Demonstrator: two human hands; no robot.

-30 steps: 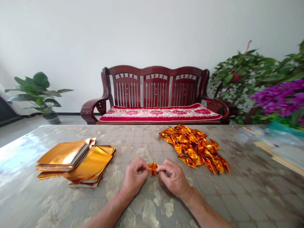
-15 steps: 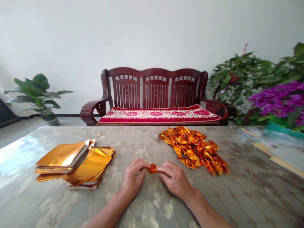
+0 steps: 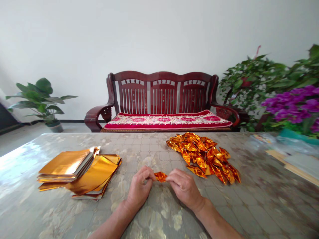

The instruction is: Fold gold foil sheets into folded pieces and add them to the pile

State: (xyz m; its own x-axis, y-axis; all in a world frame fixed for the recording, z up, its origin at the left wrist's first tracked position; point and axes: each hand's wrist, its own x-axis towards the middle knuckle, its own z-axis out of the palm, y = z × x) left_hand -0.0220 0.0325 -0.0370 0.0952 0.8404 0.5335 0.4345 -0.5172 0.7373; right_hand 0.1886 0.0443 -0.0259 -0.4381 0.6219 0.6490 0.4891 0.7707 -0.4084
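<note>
Both hands work low over the near part of the table (image 3: pixel 251 205), with the forearms reaching in from the near side. The left hand (image 3: pixel 138 187) and the right hand (image 3: pixel 184 189) are each closed into a pinch, and together they grip the two ends of a small folded piece of gold foil (image 3: pixel 160 176). This piece sits in the short gap between the hands, and it is hard to tell whether it touches the tabletop. Its narrow, pointed shape looks much like the pieces in the loose pile of folded foil (image 3: pixel 203 157), which lies just beyond the right hand, toward the far right. Well to the left of the hands are stacks of flat foil sheets (image 3: pixel 78 172), some slid out of line. For a pinch like this, the finger pads are likely to serve better than the nails, since thin foil can tear or dent under a sharp edge. Even pressure from both sides, with the wrists low and steady, should help any crease stay crisp, and holding the piece centred between the hands leaves it clear of the pile. Beyond the table stands a red wooden bench (image 3: pixel 161 96) with a patterned cushion (image 3: pixel 166 121).
</note>
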